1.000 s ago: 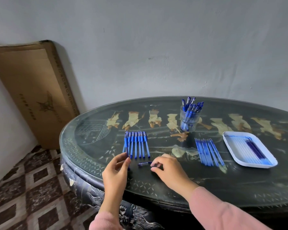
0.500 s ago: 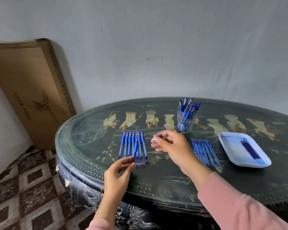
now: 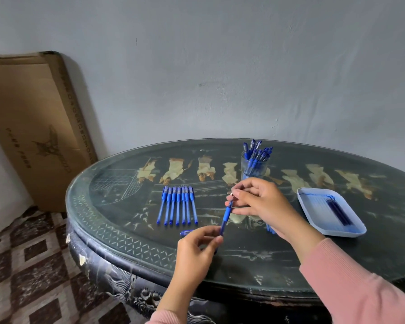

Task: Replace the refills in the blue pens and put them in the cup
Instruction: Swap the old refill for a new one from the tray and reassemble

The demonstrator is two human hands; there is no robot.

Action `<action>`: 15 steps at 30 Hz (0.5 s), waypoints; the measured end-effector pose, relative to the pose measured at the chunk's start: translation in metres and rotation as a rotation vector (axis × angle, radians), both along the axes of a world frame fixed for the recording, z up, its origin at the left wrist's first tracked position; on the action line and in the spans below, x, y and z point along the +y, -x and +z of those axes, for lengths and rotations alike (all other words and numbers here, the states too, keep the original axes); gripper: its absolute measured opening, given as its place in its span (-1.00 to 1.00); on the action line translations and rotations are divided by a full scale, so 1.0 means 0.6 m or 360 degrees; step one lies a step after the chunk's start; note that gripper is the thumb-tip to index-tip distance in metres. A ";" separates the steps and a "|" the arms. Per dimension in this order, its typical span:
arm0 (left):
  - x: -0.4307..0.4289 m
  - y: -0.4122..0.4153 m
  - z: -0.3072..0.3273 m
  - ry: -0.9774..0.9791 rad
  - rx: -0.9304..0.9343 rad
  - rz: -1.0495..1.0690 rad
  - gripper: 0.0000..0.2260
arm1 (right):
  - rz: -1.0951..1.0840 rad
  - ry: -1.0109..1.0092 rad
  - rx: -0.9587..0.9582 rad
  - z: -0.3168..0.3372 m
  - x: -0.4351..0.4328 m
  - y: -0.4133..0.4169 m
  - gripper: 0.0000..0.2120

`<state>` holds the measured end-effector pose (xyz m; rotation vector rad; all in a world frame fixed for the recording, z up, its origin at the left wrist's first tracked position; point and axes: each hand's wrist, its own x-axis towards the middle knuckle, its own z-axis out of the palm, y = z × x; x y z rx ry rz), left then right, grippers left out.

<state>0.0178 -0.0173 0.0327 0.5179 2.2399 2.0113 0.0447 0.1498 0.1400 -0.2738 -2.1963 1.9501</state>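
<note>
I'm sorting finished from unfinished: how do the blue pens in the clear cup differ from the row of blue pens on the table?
Pose: in the clear cup, the bunched blue pens stand upright or leaning; the row of blue pens lies flat on the dark glass-topped table. Order: the bunched blue pens point at mixed angles; the row of blue pens lies side by side, parallel. Both sets are blue.

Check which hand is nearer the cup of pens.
Right. The right hand pinches the upper end of the pen just in front of the cup; the left hand grips the pen's lower end, farther back toward the person.
</note>
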 end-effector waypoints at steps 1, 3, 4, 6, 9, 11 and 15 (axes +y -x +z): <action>0.003 -0.001 -0.002 -0.0003 -0.0012 -0.0003 -0.81 | -0.0010 0.0015 -0.0006 0.000 0.002 0.000 -0.93; 0.005 0.000 -0.007 -0.0002 -0.0022 -0.0004 -0.80 | -0.0008 0.0001 -0.0035 -0.002 0.005 0.001 -0.93; 0.005 0.001 -0.009 0.0002 -0.0019 -0.0002 -0.79 | 0.0004 -0.0020 -0.0056 -0.004 0.007 0.002 -0.94; 0.004 0.002 -0.012 0.0014 -0.0009 -0.0004 -0.79 | 0.0042 -0.0087 -0.0093 -0.009 0.009 0.005 -0.95; 0.002 0.001 -0.013 0.0017 0.0011 -0.0008 -0.79 | 0.0113 -0.0243 -0.0155 -0.013 0.011 0.009 -0.97; 0.002 0.000 -0.014 0.0014 0.0018 -0.0002 -0.79 | 0.0143 -0.0343 -0.0192 -0.014 0.013 0.011 -0.97; 0.001 0.000 -0.017 0.0022 0.0031 -0.0003 -0.79 | 0.0070 -0.0708 -0.0164 -0.021 0.015 0.014 -0.79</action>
